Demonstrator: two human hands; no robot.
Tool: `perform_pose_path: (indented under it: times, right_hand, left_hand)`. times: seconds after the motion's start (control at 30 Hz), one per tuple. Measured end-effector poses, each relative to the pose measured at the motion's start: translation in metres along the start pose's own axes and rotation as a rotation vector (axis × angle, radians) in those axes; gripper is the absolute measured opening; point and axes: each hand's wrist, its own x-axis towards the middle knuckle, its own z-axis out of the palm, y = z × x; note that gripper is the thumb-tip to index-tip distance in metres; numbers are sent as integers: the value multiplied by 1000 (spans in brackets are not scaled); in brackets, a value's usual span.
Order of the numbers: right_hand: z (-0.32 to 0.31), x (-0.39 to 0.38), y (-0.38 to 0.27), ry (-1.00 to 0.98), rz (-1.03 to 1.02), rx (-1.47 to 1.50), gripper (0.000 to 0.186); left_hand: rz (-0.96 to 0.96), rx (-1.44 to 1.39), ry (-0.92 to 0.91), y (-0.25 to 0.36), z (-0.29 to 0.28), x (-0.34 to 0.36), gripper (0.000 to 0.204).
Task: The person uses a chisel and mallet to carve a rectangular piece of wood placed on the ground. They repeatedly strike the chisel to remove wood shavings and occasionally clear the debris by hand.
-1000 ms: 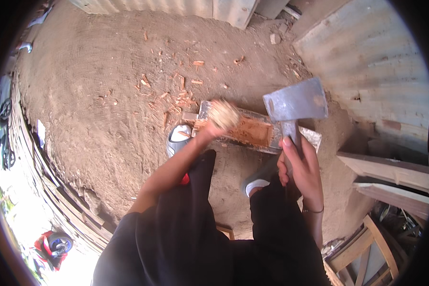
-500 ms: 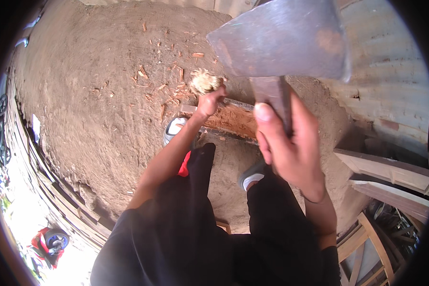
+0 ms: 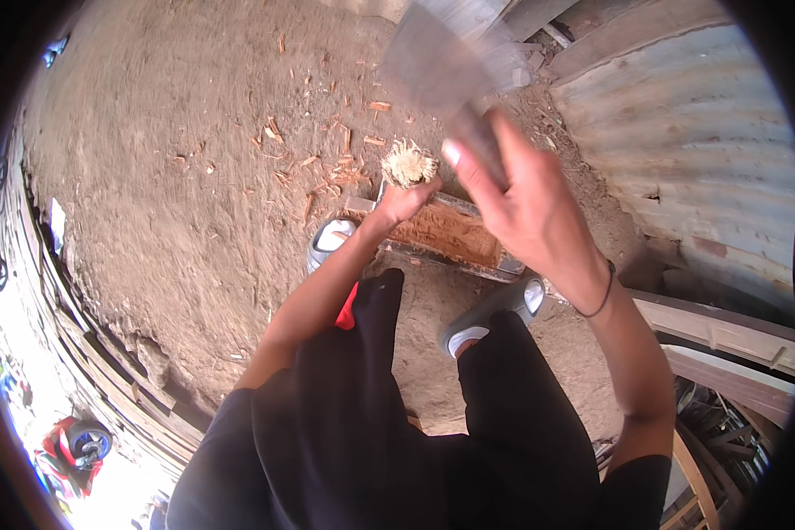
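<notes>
My right hand (image 3: 543,199) is raised and wrapped round the wooden handle of a broad-bladed chopper (image 3: 442,62), whose wide grey metal blade is blurred. Below and to its left, my left hand (image 3: 404,204) closes round an upright wooden stick (image 3: 409,164) with a pale, frayed, fibrous top. The stick's lower part is hidden by the hand. Beneath both hands lies a hollowed wooden trough (image 3: 450,233), reddish brown inside with dark outer edges. The chopper's blade is apart from the frayed top.
Wood chips (image 3: 344,141) litter the dirt floor (image 3: 168,230) beyond the trough. My shod feet (image 3: 495,311) stand at its near side. A corrugated metal sheet (image 3: 680,141) and wooden boards (image 3: 724,331) line the right. Slats (image 3: 88,344) run along the left, with a red vehicle (image 3: 71,450) outside.
The chopper and my right hand have moved away from the camera, the blade shifting left and up in the picture. My left hand still grips the stick; the view has shifted slightly.
</notes>
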Motion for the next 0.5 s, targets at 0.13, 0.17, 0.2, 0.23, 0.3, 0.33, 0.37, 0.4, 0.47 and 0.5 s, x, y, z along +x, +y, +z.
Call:
perform_pose_path:
  times: [0.13,0.17,0.2,0.23,0.3,0.33,0.37,0.4,0.47,0.5]
  right_hand:
    - [14,-1,38,-93,-175,-384,33]
    - [3,10,25,-102,-131,-327,33]
    - [-4,11,11,-139,-59,-260,34]
    - [-11,14,-5,-170,1,-195,34]
    - [-9,9,-25,-9,-68,-31,34]
    - [1,4,-19,69,-93,57,34]
    - [10,-2,-12,146,-119,144,34]
    - [18,-10,-7,125,-55,61,35]
    - [19,-17,26,-46,-134,-174,35]
    - [19,-20,38,-130,-166,-290,35]
  left_hand:
    - [291,45,155,-28,7,6,23]
    - [293,57,148,-32,2,8,22]
    - [147,67,75,-26,-4,2,22]
    - [32,90,32,-16,-11,-2,21]
    - [-26,133,-11,3,-13,-3,20]
    - [-16,176,-21,13,-12,-3,20]
    - [-12,201,-41,23,-11,-4,21]
    - [12,228,-56,24,-13,-5,21]
    - [91,282,-82,9,-11,-2,22]
    - [113,287,-93,1,-9,3,22]
